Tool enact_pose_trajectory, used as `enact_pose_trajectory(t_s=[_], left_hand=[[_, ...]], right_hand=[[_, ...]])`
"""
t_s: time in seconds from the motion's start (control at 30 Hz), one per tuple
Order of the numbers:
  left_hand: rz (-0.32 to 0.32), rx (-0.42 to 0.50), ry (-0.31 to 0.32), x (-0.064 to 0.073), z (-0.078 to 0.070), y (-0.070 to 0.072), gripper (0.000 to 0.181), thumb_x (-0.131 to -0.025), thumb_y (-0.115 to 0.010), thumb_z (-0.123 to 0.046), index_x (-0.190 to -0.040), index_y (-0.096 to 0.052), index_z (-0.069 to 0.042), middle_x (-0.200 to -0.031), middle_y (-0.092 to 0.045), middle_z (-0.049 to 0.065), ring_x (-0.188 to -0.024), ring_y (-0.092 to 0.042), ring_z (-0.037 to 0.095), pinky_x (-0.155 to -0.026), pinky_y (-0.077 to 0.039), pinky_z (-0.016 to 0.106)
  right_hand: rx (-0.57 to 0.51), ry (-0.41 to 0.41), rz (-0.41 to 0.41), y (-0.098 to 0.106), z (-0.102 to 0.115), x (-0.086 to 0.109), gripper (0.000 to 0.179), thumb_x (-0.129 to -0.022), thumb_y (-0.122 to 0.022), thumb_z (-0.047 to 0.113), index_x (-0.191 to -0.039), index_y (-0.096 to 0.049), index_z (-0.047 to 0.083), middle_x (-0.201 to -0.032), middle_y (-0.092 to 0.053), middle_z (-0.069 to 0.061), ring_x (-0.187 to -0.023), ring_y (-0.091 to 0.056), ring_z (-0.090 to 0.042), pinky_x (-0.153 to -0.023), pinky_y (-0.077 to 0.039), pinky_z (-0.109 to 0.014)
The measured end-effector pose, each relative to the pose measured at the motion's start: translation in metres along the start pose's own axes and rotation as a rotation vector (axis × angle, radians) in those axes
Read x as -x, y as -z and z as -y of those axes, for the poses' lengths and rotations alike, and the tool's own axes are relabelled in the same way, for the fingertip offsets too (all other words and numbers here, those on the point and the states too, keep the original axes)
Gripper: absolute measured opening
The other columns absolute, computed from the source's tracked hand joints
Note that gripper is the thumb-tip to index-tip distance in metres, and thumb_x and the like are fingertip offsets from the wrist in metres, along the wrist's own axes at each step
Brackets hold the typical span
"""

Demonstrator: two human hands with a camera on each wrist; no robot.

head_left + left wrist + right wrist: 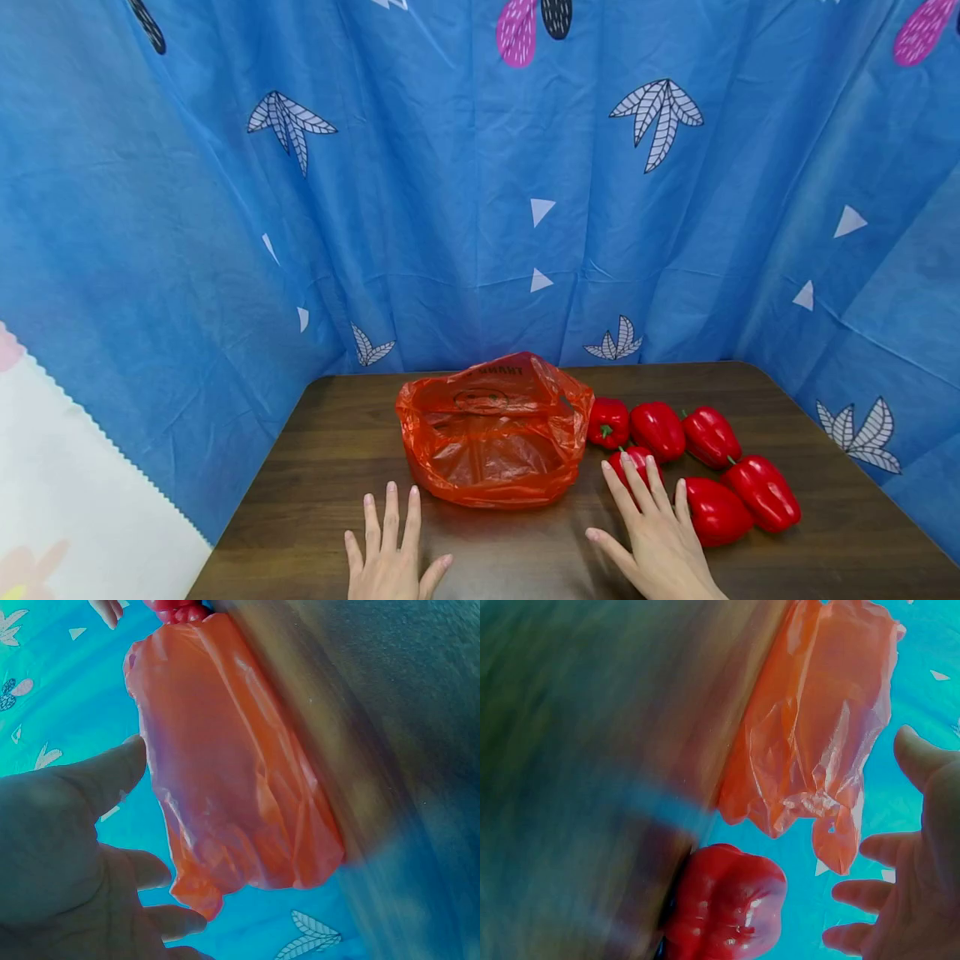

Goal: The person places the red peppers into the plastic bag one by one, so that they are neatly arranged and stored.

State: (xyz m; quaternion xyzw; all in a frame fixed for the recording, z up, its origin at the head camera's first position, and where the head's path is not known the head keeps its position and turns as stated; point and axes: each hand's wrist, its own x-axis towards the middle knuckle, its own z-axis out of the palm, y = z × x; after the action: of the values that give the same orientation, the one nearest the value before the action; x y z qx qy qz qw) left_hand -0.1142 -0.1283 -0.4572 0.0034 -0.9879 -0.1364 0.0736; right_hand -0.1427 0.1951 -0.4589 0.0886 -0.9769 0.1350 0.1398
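A red plastic bag (487,492) stands on the table with its mouth spread wide; no contents show inside it. Several red bell peppers (657,432) lie in a cluster to the bag's right. My left hand (390,558) hovers before the bag's left front, fingers straight and spread, holding nothing. In the left wrist view, this hand (67,832) appears beside the bag (217,742). My right hand (652,533) is spread in front of the peppers and partly covers one of them. Whether it touches that pepper I cannot tell. A bell pepper (731,907) is near it in the right wrist view.
The dark wood-grain table (315,467) reaches back to a blue patterned curtain (450,208) that hangs behind and along both sides. A white cloth (82,483) with a zigzag edge hangs at the left.
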Motion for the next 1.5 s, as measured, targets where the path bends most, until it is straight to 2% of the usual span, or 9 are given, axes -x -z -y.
enact_pose_trajectory(t_s=[0.2,0.33,0.47,0.53,0.7,0.87,1.03,1.3,1.5], left_hand=[[-0.046,0.038,-0.014,-0.006,-0.003,0.009,0.087,-0.085,-0.065,-0.055,-0.152,-0.033,-0.008,-0.158,-0.027,0.022,-0.144,-0.020,0.050,-0.104,-0.022,0.075],[-0.106,0.163,0.006,-0.025,-0.005,0.024,0.077,-0.094,-0.057,-0.049,-0.151,-0.033,-0.003,-0.156,-0.031,0.023,-0.144,-0.024,0.047,-0.105,-0.028,0.070],[-0.171,0.335,0.042,-0.050,-0.003,0.031,0.067,-0.099,-0.052,-0.040,-0.148,-0.036,0.003,-0.155,-0.032,0.024,-0.144,-0.024,0.046,-0.109,-0.027,0.065],[-0.210,0.398,0.054,-0.060,0.000,0.030,0.063,-0.100,-0.051,-0.037,-0.146,-0.038,0.005,-0.154,-0.033,0.024,-0.144,-0.026,0.046,-0.111,-0.027,0.062],[-0.262,0.474,0.087,-0.076,0.000,0.020,0.057,-0.100,-0.052,-0.032,-0.141,-0.045,0.007,-0.149,-0.040,0.025,-0.141,-0.032,0.046,-0.111,-0.029,0.060],[-0.295,0.505,0.122,-0.079,-0.004,0.011,0.054,-0.098,-0.057,-0.029,-0.137,-0.050,0.008,-0.143,-0.048,0.025,-0.136,-0.040,0.045,-0.109,-0.033,0.058],[-0.335,0.496,0.206,-0.081,-0.004,0.006,0.050,-0.095,-0.061,-0.027,-0.131,-0.057,0.007,-0.134,-0.057,0.023,-0.129,-0.050,0.042,-0.101,-0.041,0.060],[-0.405,0.579,0.235,-0.081,-0.001,0.001,0.025,-0.092,-0.065,-0.019,-0.103,-0.076,0.000,-0.107,-0.072,0.022,-0.104,-0.066,0.042,-0.088,-0.050,0.058],[-0.465,0.641,0.268,-0.083,-0.001,0.003,0.018,-0.088,-0.068,-0.016,-0.094,-0.079,-0.003,-0.093,-0.075,0.016,-0.089,-0.069,0.040,-0.077,-0.051,0.053]], right_hand=[[-0.038,0.001,-0.012,0.006,-0.001,0.000,0.084,-0.081,-0.064,0.062,-0.150,-0.039,0.020,-0.155,-0.036,-0.017,-0.146,-0.019,-0.044,-0.109,-0.006,-0.074],[-0.144,0.036,-0.147,0.018,-0.010,-0.003,0.079,-0.083,-0.071,0.050,-0.149,-0.041,0.019,-0.154,-0.038,-0.019,-0.145,-0.023,-0.044,-0.112,-0.002,-0.071],[-0.275,0.042,-0.308,0.034,-0.034,-0.010,0.075,-0.081,-0.078,0.030,-0.147,-0.044,0.016,-0.150,-0.040,-0.024,-0.143,-0.026,-0.046,-0.114,-0.005,-0.068],[-0.325,0.008,-0.354,0.043,-0.052,-0.012,0.075,-0.081,-0.078,0.023,-0.147,-0.044,0.015,-0.149,-0.040,-0.026,-0.143,-0.025,-0.046,-0.114,-0.007,-0.067],[-0.355,-0.169,-0.398,0.055,-0.101,-0.009,0.070,-0.086,-0.073,0.021,-0.148,-0.042,0.011,-0.149,-0.038,-0.029,-0.145,-0.022,-0.046,-0.109,-0.016,-0.071],[-0.346,-0.332,-0.351,0.055,-0.143,0.004,0.068,-0.091,-0.068,0.027,-0.149,-0.039,0.005,-0.150,-0.032,-0.034,-0.143,-0.021,-0.051,-0.105,-0.015,-0.074],[-0.324,-0.394,-0.246,0.048,-0.170,0.010,0.071,-0.093,-0.065,0.033,-0.149,-0.036,0.002,-0.148,-0.029,-0.039,-0.132,-0.028,-0.059,-0.097,-0.021,-0.076],[-0.336,-0.434,-0.093,0.040,-0.183,0.009,0.075,-0.094,-0.060,0.041,-0.150,-0.030,0.000,-0.145,-0.029,-0.042,-0.125,-0.031,-0.060,-0.092,-0.027,-0.074],[-0.327,-0.448,-0.032,0.039,-0.184,0.007,0.076,-0.095,-0.059,0.041,-0.151,-0.028,0.000,-0.141,-0.034,-0.042,-0.119,-0.037,-0.058,-0.089,-0.034,-0.072]])
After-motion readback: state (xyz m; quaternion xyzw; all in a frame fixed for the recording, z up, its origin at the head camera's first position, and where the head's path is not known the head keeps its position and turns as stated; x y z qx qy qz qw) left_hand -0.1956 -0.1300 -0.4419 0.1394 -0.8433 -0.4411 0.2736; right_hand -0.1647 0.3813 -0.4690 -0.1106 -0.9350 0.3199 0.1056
